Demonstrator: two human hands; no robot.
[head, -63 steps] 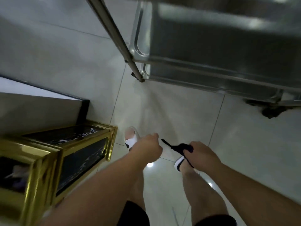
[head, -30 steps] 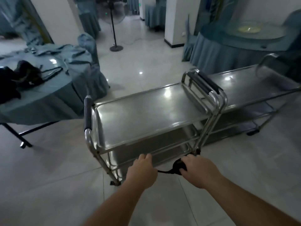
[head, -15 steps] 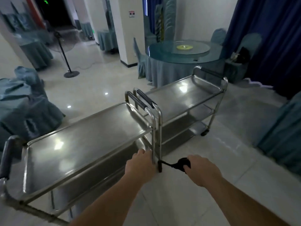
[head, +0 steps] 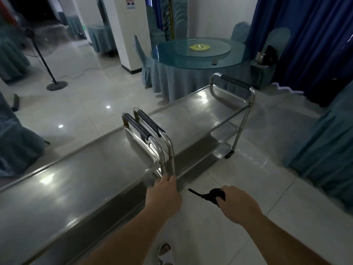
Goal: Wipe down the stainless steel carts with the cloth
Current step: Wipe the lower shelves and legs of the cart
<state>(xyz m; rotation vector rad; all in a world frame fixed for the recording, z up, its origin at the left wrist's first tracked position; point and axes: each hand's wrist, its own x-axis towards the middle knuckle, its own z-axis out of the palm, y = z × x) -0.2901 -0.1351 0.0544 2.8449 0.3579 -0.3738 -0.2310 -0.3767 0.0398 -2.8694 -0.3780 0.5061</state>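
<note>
Two stainless steel carts stand end to end. The near cart (head: 76,188) runs from the lower left, and the far cart (head: 191,119) stretches toward the upper right. Their black-gripped handles (head: 141,127) meet in the middle. My left hand (head: 164,196) is curled in front of the near cart's corner, just below the handle posts; I see nothing in it. My right hand (head: 236,205) grips a small black object (head: 212,197) with a thin pointed end, held over the floor to the right of the carts. Whether this is the cloth is unclear.
A round glass-topped table (head: 198,54) with a skirt stands behind the far cart. A fan stand (head: 56,86) is at the back left, beside a white pillar (head: 131,31). Blue curtains (head: 305,44) and a draped table (head: 328,150) line the right. Draped furniture (head: 17,146) sits at the left.
My view has risen from the floor and my feet to the carts, then swung right along them. Both hands keep their pose, the right one still holding the black object.
</note>
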